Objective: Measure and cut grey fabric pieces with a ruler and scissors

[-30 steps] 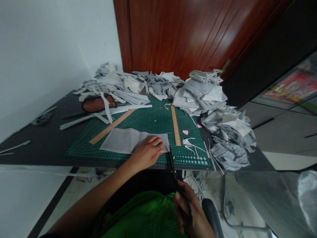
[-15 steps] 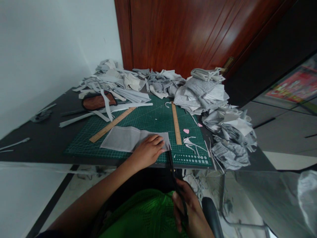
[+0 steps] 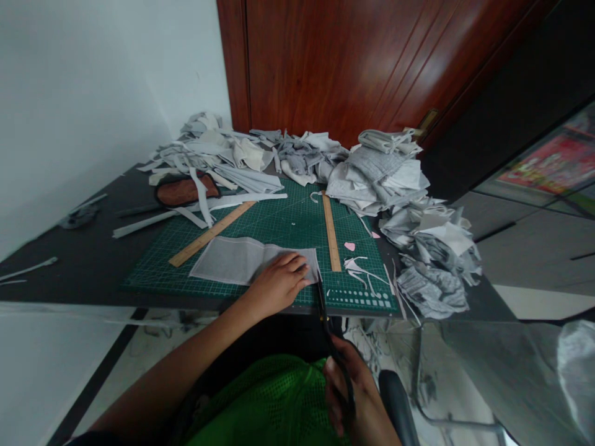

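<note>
desk: 1 | cutting mat: 1 | wooden rulers: 2 | flat grey panel: 1, by mat's near edge | scissors: 1 pair, across desk's near edge | small pink pieces: 2, by mat's right edge | brown pad: 1

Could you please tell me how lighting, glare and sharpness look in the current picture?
In the head view, dim, cool light overall, with a soft sheen on the glossy red-brown wooden door; same head view, the colourful printed panel at right is too blurred to read; also in the head view, the long black scissors in the right hand show little detail.
</note>
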`<state>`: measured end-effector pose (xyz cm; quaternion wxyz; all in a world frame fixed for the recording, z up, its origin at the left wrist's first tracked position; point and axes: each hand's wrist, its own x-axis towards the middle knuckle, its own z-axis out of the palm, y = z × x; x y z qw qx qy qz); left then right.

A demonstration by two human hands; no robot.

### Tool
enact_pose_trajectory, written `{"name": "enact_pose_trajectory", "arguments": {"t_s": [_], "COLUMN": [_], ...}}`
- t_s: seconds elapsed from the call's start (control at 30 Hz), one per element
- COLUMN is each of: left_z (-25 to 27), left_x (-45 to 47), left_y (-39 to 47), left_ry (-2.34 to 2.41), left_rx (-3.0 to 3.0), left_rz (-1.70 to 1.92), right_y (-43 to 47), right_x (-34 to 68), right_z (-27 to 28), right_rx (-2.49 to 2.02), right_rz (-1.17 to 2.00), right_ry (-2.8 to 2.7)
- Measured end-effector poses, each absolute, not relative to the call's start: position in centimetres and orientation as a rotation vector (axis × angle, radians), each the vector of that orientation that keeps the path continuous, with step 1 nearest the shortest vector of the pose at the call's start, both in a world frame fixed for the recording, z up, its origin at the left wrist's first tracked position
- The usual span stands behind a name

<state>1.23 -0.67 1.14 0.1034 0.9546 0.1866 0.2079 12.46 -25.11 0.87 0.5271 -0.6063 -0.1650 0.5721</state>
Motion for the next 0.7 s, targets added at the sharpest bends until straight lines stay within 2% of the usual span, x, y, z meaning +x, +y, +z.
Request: {"name": "enact_pose_trajectory", "arguments": {"t_s": [0.7], "left_z": [1.0], "left_x": [1.3], "left_y": [-0.6], "left_ry": [0.553], "left_rx": [2.836], "left_rz": [0.612], "right_y": [-25.2], "right_x": [11.7], "right_z": [1.8], "right_rx": [-1.441], "right_rz": [1.321], "right_ry": [-0.329]}}
